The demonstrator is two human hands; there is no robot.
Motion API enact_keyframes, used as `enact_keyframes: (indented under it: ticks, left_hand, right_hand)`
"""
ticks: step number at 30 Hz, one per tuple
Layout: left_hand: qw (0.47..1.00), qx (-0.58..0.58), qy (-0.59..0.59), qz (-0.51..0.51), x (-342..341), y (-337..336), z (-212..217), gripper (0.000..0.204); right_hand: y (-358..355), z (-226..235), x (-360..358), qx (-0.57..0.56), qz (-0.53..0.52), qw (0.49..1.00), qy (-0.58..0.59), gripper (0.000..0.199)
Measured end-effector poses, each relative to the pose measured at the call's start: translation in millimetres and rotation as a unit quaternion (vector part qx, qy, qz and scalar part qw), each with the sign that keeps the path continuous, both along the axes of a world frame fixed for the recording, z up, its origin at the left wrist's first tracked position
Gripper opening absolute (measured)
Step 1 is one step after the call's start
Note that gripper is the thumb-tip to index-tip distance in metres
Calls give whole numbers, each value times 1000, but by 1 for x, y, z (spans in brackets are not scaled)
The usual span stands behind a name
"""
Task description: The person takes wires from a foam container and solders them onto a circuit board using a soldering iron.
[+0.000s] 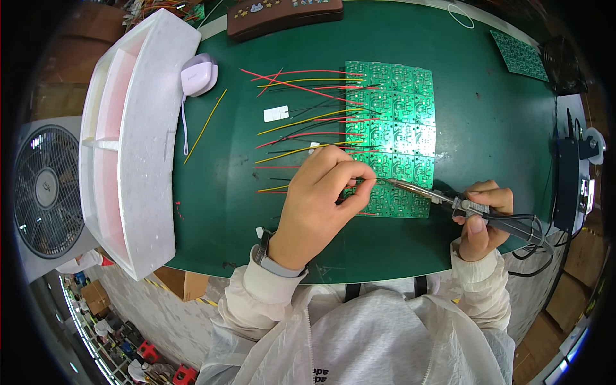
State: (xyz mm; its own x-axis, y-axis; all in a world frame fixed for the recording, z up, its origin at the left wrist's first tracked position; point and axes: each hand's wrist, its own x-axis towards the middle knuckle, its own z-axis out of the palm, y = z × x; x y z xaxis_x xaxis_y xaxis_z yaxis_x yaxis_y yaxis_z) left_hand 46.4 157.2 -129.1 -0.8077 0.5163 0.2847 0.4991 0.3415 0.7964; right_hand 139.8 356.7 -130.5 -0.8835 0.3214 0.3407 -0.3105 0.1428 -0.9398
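Observation:
A green panel of joined circuit boards [399, 115] lies on the green bench mat, with red, yellow and black wires [308, 114] running off its left side. My left hand [317, 199] is over the panel's lower left part, thumb and forefinger pinched on a thin wire whose colour is hard to make out. In my right hand [484, 218] is a soldering iron [423, 191], gripped by its dark handle. Its tip points left and meets the panel close to my left fingertips; whether it touches the wire is too small to tell.
At the left stands a white foam tray [163, 83] beside a lilac case [199, 75] with a strap and a loose yellow wire [205, 127]. A brown case [285, 18] lies at the back. Another board panel [518, 55] is far right, near a dark station box [568, 183] and the iron's cable.

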Motion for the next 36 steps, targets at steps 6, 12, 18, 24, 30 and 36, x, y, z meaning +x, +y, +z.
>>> enact_keyframes:
  ticks: [6,12,18,24,30,36]
  left_hand:
    - [1000,18,-8,5,1,2,0,16]
    - [999,3,37,-2,0,0,-3,16]
    - [999,-9,35,-4,-1,0,-4,17]
    - [997,-22,77,-6,-1,1,-5,19]
    - [994,-29,107,2,0,4,-4,20]
    - [990,-38,136,6,0,5,-3,21]
  right_hand:
    - [0,0,2,-4,-3,1000,-4,33]
    - [4,-3,6,54,9,998,3,32]
    - [4,-1,4,65,26,997,15,31]
    - [3,0,4,70,24,997,15,29]
    - [3,-2,3,103,38,992,55,26]
    - [3,-1,3,109,48,991,67,26]
